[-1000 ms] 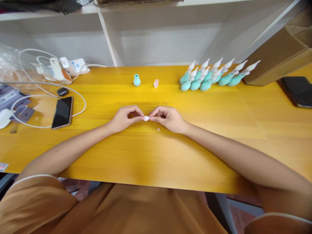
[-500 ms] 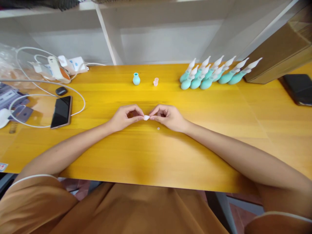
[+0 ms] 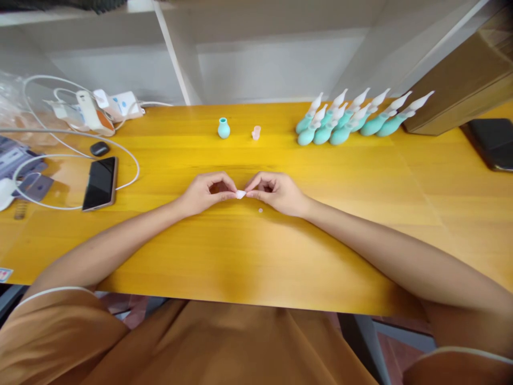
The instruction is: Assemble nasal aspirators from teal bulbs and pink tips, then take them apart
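A: What is carried, starting with the largest item?

B: A yellow wooden counter [image 3: 248,256] is shown, with a white shelf unit [image 3: 256,59] set against its far edge. A brown box [image 3: 457,80] is placed at the far right, and a dark phone [image 3: 491,141] is laid just beside it.

A: What is recorded on the left side?

B: A black phone [image 3: 100,183] is laid flat, ringed by a white cable [image 3: 72,155]. A white power strip [image 3: 120,105] is seen at the far left edge.

A: And the teal items?

B: A cluster of teal bulbs with white tips [image 3: 348,120] is stood at the far right of centre. A single teal bulb [image 3: 223,129] and a small pink cap [image 3: 256,132] are set apart from it, near the middle.

A: How are the hands configured?

B: The left hand [image 3: 204,193] and the right hand [image 3: 276,192] are rested on the counter at centre, fingertips brought together. A small white tip [image 3: 240,194] is pinched between them, clamped from both sides just above the counter surface.

A: Is anything smaller noted?

B: A tiny white piece [image 3: 260,210] is left on the counter just beside the right hand.
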Available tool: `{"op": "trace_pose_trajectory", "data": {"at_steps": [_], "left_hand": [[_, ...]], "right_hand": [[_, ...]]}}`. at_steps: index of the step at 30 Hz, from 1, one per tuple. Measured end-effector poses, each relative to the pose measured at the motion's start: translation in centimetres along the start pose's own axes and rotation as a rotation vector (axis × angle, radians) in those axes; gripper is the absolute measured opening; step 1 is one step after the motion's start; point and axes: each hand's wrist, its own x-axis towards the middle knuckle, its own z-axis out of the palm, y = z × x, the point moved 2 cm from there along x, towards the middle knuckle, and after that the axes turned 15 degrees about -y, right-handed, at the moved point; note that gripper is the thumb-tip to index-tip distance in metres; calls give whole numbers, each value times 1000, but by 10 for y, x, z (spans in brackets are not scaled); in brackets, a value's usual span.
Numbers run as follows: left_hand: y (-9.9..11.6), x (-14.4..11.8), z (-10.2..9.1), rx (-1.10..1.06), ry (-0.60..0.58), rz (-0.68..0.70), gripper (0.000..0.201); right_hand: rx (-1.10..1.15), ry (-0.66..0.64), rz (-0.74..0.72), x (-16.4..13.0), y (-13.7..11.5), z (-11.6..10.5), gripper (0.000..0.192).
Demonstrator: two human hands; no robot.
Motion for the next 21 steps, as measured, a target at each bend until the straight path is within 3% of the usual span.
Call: {"op": "trace_pose_trajectory", "data": {"at_steps": [13, 17, 21], "left_hand": [[0, 1, 0, 27, -22, -12, 41], [4, 2, 3, 249, -46, 0, 33], [5, 3, 8, 501, -81, 51, 23]], "right_hand": [[-78, 15, 5, 0, -3, 0, 38], [-246, 40, -45, 0, -4, 1, 25], [-391, -35, -138, 0, -6, 5, 14]]}}
